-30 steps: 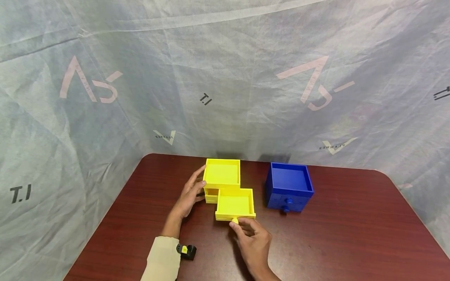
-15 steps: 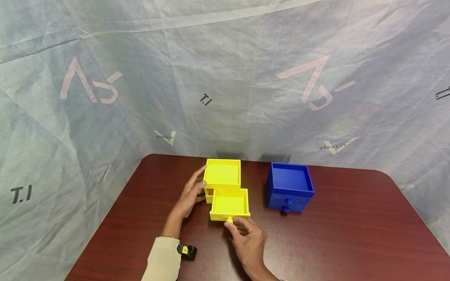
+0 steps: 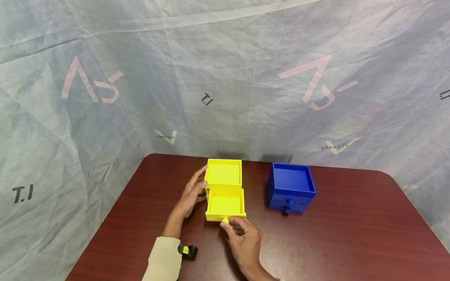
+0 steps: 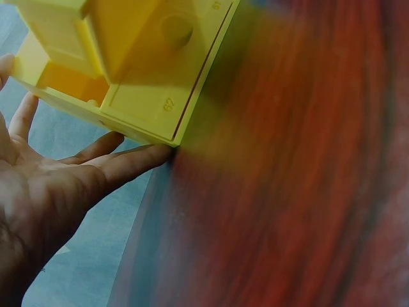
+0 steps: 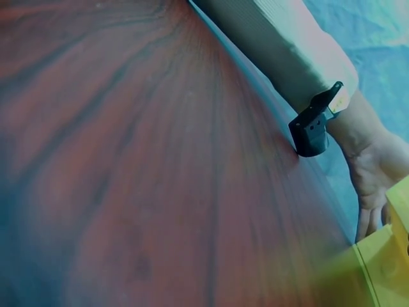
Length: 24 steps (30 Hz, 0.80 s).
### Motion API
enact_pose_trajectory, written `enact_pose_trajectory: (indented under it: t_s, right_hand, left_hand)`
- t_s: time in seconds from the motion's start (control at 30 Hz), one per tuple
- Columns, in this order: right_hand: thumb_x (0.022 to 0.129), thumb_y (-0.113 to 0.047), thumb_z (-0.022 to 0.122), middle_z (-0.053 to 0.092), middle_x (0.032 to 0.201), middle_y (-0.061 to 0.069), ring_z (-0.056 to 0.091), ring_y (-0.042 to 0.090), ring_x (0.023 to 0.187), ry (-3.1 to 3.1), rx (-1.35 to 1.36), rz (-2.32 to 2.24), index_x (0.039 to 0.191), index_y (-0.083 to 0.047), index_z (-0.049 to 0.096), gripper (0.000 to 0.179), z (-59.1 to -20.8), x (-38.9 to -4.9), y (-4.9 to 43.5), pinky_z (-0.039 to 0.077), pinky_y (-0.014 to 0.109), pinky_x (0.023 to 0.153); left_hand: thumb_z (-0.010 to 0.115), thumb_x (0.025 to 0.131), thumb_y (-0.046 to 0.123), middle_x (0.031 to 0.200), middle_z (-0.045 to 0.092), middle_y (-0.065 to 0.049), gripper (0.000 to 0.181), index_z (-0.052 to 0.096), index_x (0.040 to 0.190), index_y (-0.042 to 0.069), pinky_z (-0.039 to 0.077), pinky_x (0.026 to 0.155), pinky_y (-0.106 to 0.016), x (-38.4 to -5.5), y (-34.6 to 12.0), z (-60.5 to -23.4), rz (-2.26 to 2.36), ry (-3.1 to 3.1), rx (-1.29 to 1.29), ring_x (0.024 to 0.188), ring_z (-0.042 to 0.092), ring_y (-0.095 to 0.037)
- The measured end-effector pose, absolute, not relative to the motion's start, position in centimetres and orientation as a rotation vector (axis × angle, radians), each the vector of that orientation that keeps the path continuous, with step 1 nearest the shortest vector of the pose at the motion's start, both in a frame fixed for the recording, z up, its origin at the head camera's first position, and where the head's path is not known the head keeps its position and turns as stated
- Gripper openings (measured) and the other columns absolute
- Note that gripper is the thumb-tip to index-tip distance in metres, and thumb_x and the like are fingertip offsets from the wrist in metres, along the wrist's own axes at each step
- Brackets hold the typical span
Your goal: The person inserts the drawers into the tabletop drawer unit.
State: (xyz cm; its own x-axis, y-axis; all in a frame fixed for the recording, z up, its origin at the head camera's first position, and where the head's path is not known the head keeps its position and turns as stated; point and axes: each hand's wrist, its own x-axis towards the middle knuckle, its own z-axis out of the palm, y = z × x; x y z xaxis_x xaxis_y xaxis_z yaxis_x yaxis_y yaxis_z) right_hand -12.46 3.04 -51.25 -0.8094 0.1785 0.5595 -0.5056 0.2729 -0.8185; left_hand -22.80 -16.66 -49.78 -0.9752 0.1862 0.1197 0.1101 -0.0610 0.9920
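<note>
A yellow mini drawer cabinet [image 3: 223, 173] with a tray-like top stands at the table's back middle. My left hand [image 3: 189, 196] lies along its left side with extended fingers, the thumb at the front corner. The left wrist view shows the fingertips [image 4: 163, 152] at the cabinet's lower edge. A yellow drawer [image 3: 225, 201], with nothing inside it, juts out before the cabinet's upper opening [image 4: 73, 83]. My right hand [image 3: 245, 242] pinches its round knob [image 3: 225, 221] between thumb and fingers. Beneath the drawer, a numbered lower front [image 4: 167, 105] sits flush in the cabinet.
A matching blue drawer cabinet [image 3: 292, 185] stands to the right, its drawers in and its two knobs facing forward. Grey printed cloth [image 3: 225, 78] hangs behind the reddish-brown table [image 3: 334, 234]. A black wrist camera [image 3: 190, 252] sits at the left sleeve [image 3: 164, 257].
My right hand has shifted the yellow drawer to the left, so it now lines up more closely with the cabinet's opening. The left hand has stayed at the cabinet's side.
</note>
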Motion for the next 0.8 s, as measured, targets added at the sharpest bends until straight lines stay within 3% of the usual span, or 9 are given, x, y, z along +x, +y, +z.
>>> enact_pose_trajectory:
  t_s: [0.8]
  right_hand:
    - [0.072, -0.008, 0.089, 0.072, 0.078, -0.004, 0.066, 0.002, 0.063, -2.042, 0.31, 1.48, 0.083, -0.009, 0.075, 0.017, -51.0, -12.8, 1.8, 0.053, 0.019, 0.056]
  left_hand:
    - [0.049, 0.104, 0.026, 0.143, 0.043, -0.02, 0.053, 0.034, 0.154, 0.038, 0.051, 0.088, -0.057, -22.9, -16.6, -49.8, 2.203, 2.153, 0.305, 0.114, 0.059, -0.038]
